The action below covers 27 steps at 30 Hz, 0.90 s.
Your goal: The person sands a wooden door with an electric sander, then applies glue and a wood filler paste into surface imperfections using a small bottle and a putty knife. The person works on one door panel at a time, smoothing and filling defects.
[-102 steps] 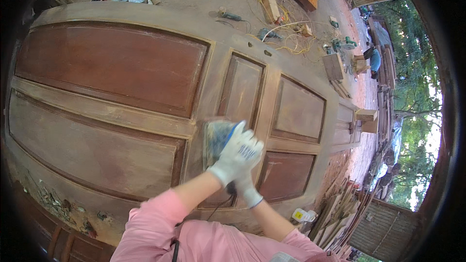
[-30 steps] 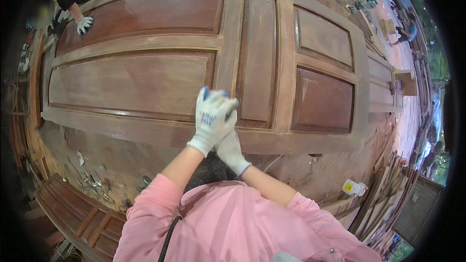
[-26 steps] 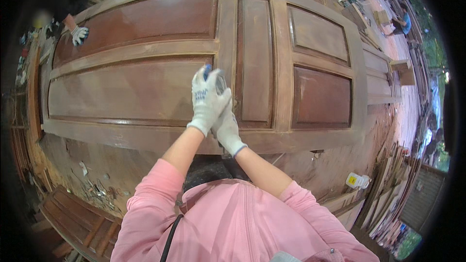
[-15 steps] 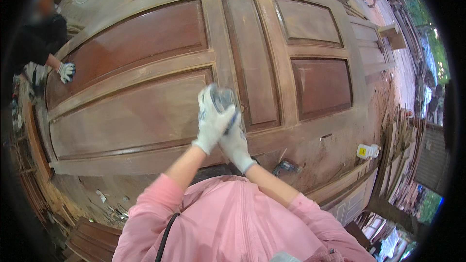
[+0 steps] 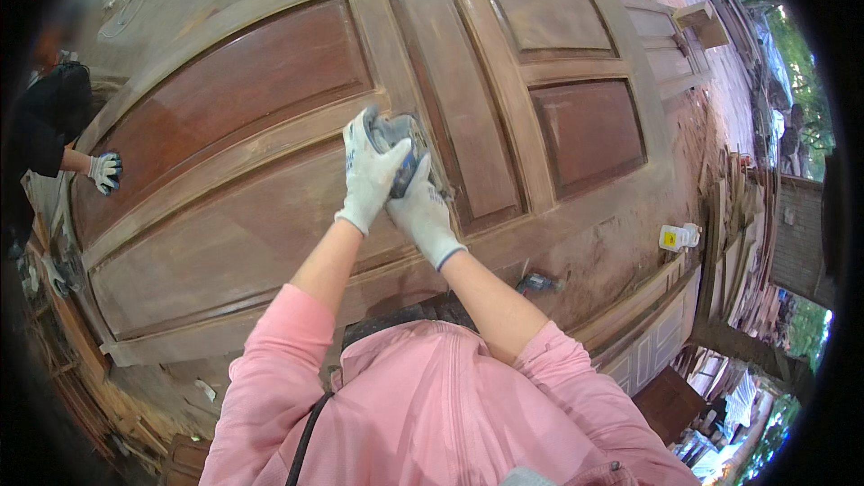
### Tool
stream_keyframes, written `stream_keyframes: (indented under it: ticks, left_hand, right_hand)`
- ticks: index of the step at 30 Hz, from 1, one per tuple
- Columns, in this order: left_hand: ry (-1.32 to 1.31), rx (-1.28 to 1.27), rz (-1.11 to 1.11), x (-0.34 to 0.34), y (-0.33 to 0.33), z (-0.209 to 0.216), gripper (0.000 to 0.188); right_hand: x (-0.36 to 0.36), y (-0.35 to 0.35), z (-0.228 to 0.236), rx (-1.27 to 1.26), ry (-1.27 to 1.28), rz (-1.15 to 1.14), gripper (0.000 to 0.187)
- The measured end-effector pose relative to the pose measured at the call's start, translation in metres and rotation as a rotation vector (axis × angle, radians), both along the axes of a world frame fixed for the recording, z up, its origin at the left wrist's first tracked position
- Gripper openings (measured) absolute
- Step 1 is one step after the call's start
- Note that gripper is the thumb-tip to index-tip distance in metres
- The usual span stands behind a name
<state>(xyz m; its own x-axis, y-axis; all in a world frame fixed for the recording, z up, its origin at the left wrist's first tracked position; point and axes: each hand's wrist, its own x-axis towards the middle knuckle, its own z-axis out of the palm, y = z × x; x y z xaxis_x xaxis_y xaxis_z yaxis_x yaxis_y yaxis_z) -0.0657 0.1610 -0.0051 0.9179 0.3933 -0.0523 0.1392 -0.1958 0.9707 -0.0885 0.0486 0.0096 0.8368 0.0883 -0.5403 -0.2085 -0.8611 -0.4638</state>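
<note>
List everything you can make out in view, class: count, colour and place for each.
Large panelled door: one, brown, centre
Hand-held tool: one, grey and blue, between both hands
Farther panelled door: one, brown, upper right
Pale panelled board: one, off-white, lower right
Container: one, white with yellow, right
Tool on the ground: one, dark and blue, below the large door
Planks: several, brown, right
Trees: uncounted, green, far right
Co-worker: one, black clothing, left edge
Left hand: one, white glove, on the tool
Right hand: one, white glove, on the tool

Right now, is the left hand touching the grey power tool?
Touching: the head view shows the left hand wrapped around the left side of the grey power tool.
</note>
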Motion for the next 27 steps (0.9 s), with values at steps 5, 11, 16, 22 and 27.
stream_keyframes:
  ticks: [5, 11, 16, 22, 27]
  left_hand:
    - [0.081, 0.076, -0.040, -0.078, -0.043, -0.009, 0.081]
    - [0.032, 0.008, -0.063, -0.045, -0.029, -0.001, 0.077]
    - [-0.019, 0.046, -0.013, 0.010, -0.002, 0.001, 0.072]
    - [0.001, 0.200, -0.207, -0.073, -0.071, 0.003, 0.081]
    - [0.022, 0.147, -0.283, -0.111, -0.104, 0.011, 0.079]
  right_hand:
    - [-0.072, -0.046, 0.015, 0.009, 0.112, -0.021, 0.106]
    - [-0.048, -0.036, -0.003, 0.019, 0.000, -0.020, 0.107]
    - [0.024, -0.005, 0.002, 0.024, 0.094, -0.019, 0.107]
    - [-0.072, -0.092, -0.010, 0.307, 0.019, -0.112, 0.086]
    - [-0.108, -0.132, 0.011, 0.261, 0.091, -0.136, 0.080]
